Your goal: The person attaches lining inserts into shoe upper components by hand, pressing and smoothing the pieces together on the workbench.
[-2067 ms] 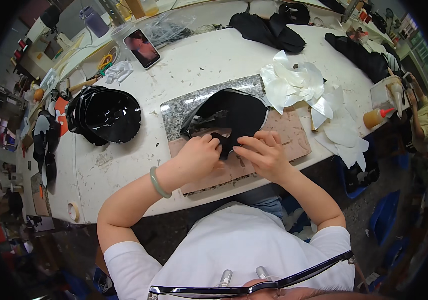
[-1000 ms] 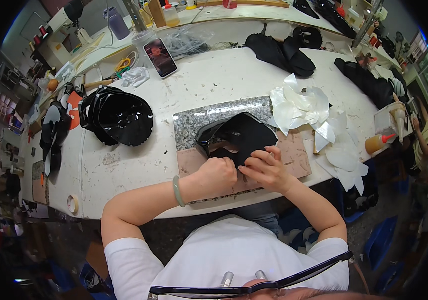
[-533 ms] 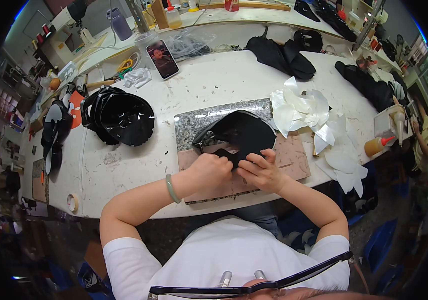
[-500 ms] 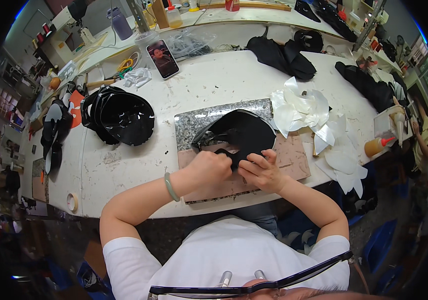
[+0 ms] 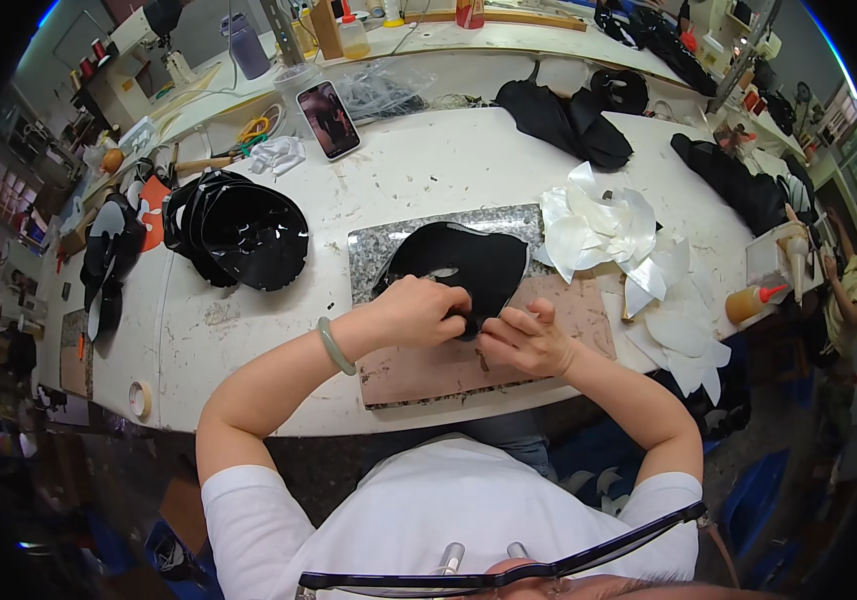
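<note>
A black shoe upper with an opening in it lies over a speckled stone slab and a pinkish-brown board. My left hand, a pale green bangle on its wrist, has its fingers closed on the upper's near edge. Beside it, my right hand is curled, with thumb and fingertips pinching the near right part of that edge. The fingertips of both hands partly hide the edge between them.
Stacked glossy black shoe uppers stand left. White cut pieces lie right of the slab, near a red-tipped glue bottle. A phone leans at the back. A tape roll sits near the front left edge.
The shoe upper has been turned and flattened, its far side now lower and shifted left. My left hand has rolled over to show its back; my right hand has barely moved.
</note>
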`<state>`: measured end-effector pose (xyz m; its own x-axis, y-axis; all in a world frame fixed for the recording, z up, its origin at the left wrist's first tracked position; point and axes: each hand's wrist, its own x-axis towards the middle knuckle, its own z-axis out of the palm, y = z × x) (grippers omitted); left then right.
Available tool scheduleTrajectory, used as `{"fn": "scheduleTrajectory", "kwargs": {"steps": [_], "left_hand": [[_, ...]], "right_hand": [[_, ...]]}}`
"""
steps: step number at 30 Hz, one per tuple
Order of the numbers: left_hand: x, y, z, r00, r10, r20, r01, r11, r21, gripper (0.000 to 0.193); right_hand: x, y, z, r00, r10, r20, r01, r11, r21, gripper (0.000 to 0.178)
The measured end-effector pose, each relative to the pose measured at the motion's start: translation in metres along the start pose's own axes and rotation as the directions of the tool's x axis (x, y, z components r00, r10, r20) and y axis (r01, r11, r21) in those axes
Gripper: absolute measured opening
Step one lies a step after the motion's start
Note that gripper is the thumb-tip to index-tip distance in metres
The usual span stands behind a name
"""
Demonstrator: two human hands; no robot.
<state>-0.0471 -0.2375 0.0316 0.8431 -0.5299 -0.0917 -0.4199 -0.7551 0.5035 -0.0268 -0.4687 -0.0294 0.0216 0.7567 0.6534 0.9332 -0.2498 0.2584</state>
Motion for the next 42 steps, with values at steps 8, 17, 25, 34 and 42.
{"fn": "scheduleTrajectory", "kwargs": {"steps": [8,17,25,34,42], "left_hand": [[0.005,0.002,0.014,0.99,0.138,-0.016,-0.131,0.964,0.232,0.019],[0.002,-0.01,0.019,0.918,-0.089,-0.385,0.094,0.996,-0.006,0.015],[0.004,0.005,0.032,0.972,0.128,-0.195,-0.056,0.94,0.336,0.024],[0.008,-0.01,0.031,0.955,-0.01,-0.298,0.093,0.96,0.265,0.014],[-0.026,0.013,0.045,0.885,-0.051,-0.463,0.112,0.988,0.104,0.031]], "right_hand": [[0.002,-0.004,-0.003,0.994,0.106,-0.032,-0.102,0.989,0.104,0.015],[0.002,-0.018,-0.002,0.958,0.272,0.088,-0.282,0.95,0.131,0.015],[-0.004,0.017,-0.01,0.969,0.235,0.078,-0.226,0.968,-0.106,0.024],[-0.011,0.024,-0.014,0.993,0.097,0.064,-0.097,0.995,-0.008,0.022],[-0.015,-0.008,-0.032,0.896,0.163,0.414,-0.177,0.984,-0.006,0.026]]}}
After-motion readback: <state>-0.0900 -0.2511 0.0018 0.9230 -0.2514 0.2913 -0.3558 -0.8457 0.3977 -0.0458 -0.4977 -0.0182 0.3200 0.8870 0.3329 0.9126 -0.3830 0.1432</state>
